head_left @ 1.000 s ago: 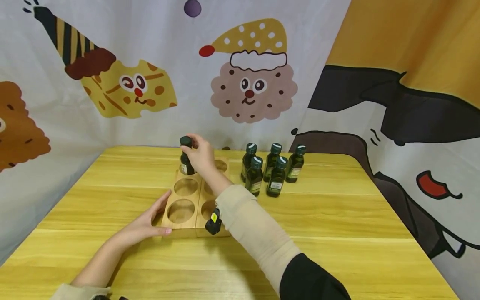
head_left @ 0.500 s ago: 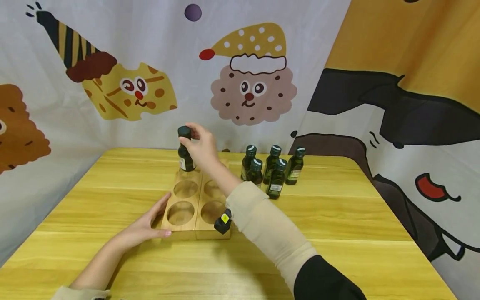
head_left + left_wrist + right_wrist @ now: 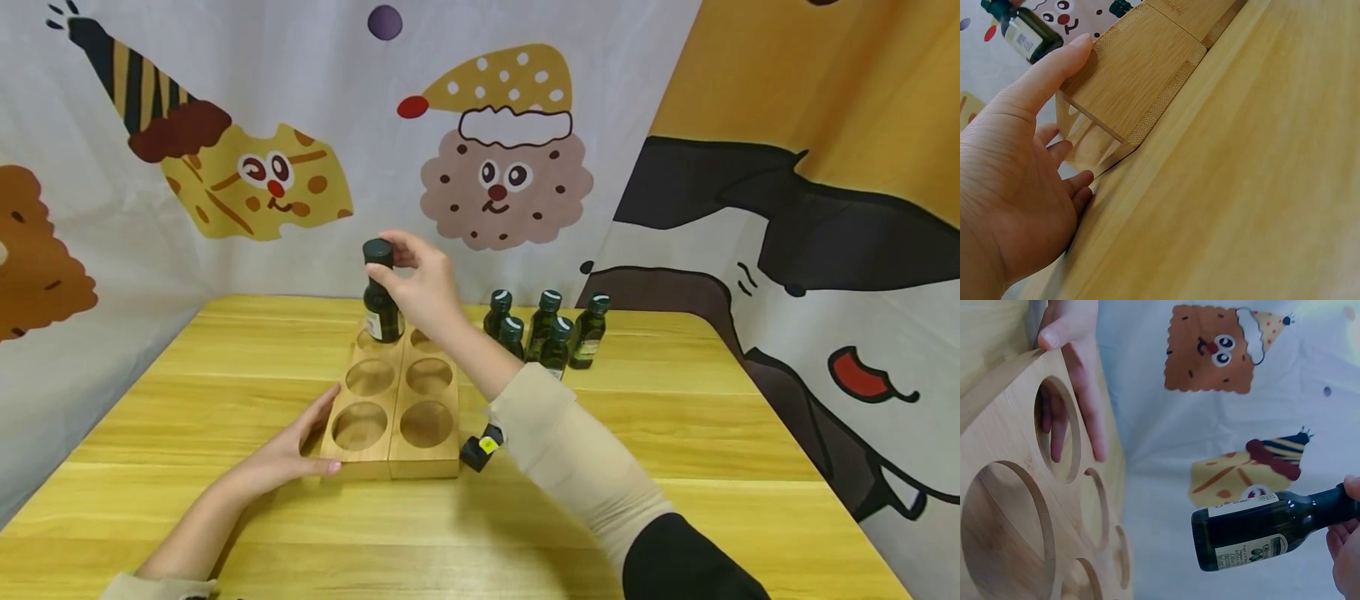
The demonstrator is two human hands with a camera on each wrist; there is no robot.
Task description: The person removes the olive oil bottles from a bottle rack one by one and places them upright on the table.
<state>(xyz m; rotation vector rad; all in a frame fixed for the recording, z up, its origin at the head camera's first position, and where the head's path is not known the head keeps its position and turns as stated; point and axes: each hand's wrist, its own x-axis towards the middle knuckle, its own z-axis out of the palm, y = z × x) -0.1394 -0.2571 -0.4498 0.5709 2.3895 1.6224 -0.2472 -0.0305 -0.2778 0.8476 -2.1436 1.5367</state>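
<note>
My right hand (image 3: 423, 283) pinches the cap end of a small olive oil bottle (image 3: 385, 317) of dark green glass. Upright, the bottle hangs over the back-left hole of a wooden rack (image 3: 396, 450); in the right wrist view the olive oil bottle (image 3: 1260, 531) is apart from the wood. My left hand (image 3: 288, 450) holds the rack's front-left corner. In the left wrist view the left thumb lies along the front face of the rack (image 3: 1141, 69), and the other fingers are at its open side. Both front holes and both middle holes of the rack hold nothing.
Several more dark green bottles (image 3: 587, 333) stand in a group to the right of the rack, partly behind the right forearm. The wooden table (image 3: 675, 442) ends at a curtain (image 3: 390, 192) printed with cartoon figures.
My right hand has raised the olive oil bottle from the back-left hole and then shifted it slightly right. My left hand has stayed at the rack's corner.
</note>
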